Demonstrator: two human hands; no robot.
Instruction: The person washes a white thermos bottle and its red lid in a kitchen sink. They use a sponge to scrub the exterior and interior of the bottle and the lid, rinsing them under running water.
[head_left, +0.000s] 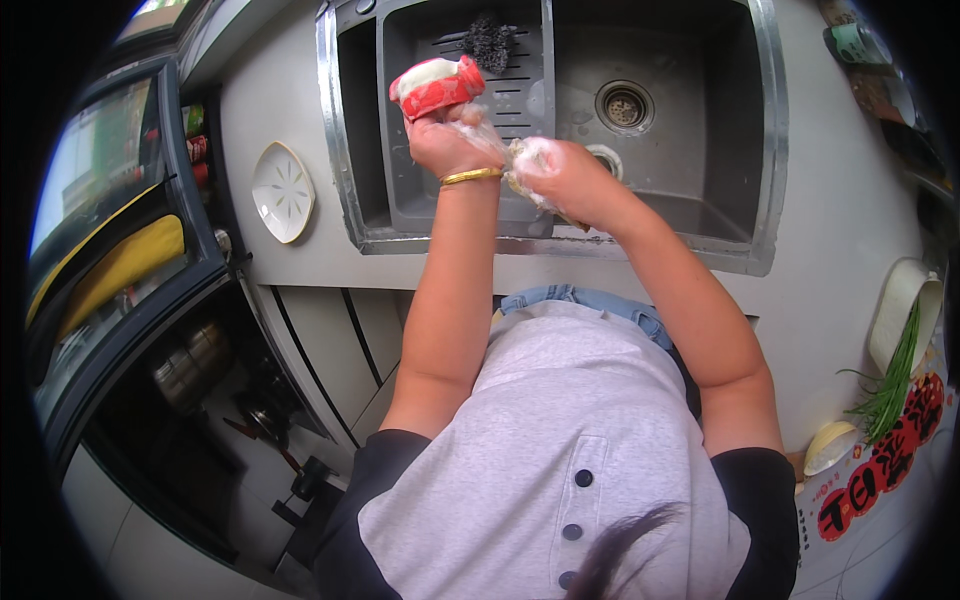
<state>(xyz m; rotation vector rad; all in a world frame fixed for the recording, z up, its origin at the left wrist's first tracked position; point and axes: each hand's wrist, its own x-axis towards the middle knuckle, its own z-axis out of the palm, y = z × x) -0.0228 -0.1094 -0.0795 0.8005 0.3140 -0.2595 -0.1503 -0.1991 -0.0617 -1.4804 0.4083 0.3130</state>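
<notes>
My left hand (454, 142), wet with white suds, is raised over the sink's left basin and grips a red and white object (439, 84) that looks soapy; its exact kind is unclear. Close by on the right, my right hand (559, 180) is closed on a foamy cloth or scrubber (525, 169), which lies near my left wrist, below the gold bracelet hand. A dark metal scouring ball (489, 45) rests on the slotted grey drain tray (517, 97) behind the red object. My fingertips are partly hidden by foam.
The right basin (675, 157) has a round drain strainer (624, 106). A leaf-patterned plate (283, 193) lies on the counter at left. Green stalks (896, 382) hang from a white container (896, 315) at right, near a yellow bowl (831, 448). A glass-fronted cabinet stands at far left.
</notes>
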